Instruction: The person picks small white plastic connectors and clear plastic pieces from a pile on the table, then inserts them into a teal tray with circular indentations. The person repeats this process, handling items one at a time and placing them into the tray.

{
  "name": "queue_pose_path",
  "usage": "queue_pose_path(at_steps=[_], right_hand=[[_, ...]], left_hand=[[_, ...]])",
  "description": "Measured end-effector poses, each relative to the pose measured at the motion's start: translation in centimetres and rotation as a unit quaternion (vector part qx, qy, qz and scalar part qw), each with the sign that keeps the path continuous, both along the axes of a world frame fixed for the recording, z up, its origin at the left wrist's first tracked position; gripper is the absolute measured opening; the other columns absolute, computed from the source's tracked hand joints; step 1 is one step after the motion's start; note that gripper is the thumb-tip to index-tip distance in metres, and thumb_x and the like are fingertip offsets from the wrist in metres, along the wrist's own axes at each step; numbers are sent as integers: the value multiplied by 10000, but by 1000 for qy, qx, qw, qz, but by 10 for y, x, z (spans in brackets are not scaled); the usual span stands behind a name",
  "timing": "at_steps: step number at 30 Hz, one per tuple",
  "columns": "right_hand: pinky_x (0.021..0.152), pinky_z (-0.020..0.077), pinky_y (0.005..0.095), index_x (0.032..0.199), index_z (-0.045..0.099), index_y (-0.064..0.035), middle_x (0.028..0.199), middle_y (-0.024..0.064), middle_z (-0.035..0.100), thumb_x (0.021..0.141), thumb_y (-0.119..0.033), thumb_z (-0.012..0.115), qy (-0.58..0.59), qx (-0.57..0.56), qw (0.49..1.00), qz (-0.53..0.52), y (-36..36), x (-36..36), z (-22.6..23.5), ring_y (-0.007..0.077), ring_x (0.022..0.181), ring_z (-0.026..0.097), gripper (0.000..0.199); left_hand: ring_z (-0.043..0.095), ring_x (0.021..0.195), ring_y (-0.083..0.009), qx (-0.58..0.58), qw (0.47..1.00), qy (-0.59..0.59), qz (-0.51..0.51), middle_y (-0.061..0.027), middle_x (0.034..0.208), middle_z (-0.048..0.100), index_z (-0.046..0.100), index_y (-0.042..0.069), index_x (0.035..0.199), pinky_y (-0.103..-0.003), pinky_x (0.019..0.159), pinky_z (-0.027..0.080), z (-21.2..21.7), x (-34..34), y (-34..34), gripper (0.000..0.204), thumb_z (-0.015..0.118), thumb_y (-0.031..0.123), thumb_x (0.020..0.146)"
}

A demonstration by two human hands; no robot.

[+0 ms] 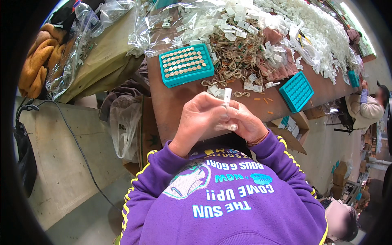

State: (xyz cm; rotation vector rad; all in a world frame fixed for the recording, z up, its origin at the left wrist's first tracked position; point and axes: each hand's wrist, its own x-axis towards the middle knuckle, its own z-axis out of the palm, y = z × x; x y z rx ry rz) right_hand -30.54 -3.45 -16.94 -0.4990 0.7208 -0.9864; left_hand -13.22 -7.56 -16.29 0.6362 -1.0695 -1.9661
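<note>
A small white plastic piece stands upright above my fingertips, where both hands meet over the near edge of the table. My left hand pinches it from the left side. The fingers of my right hand close in on the same piece from the right. Some whitish covering shows on fingertips below it. Just beyond the hands lie loose white plastic pieces and a heap of knotted tan cords. Farther left sits a teal tray with rows of round metallic discs.
A second teal tray with round hollows lies tilted at the table's right edge, near small orange sticks. White plastic parts are heaped across the back. An open cardboard box stands below right. Another person sits far right.
</note>
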Motion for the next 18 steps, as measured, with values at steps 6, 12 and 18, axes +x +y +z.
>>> queue_pose_path(at_steps=[6, 12, 18], right_hand=[[843, 554, 307, 1098, 556, -18, 1009, 58, 624, 953, -246, 631, 87, -48, 990, -100, 12, 10, 17, 138, 915, 657, 281], [727, 513, 209, 983, 600, 5, 890, 17, 640, 885, -23, 682, 275, -163, 931, -178, 20, 19, 19, 80, 831, 646, 131], [680, 499, 196, 916, 607, -3, 884, 44, 651, 863, 52, 676, 330, -241, 875, -259, 27, 25, 10, 85, 783, 652, 102]], left_hand=[[649, 822, -69, -99, 971, -123, 181, -44, 898, 709, 648, 12, 931, -214, 743, 518, -4, -8, 5, 126, 731, 10, 837], [637, 805, -59, -111, 961, -121, 223, -25, 862, 696, 635, 17, 911, -210, 725, 510, -7, -9, 4, 123, 736, 24, 842], [615, 853, -68, -77, 971, -77, 213, -29, 916, 658, 559, 32, 941, -213, 764, 493, -12, -9, 2, 138, 689, 42, 896]])
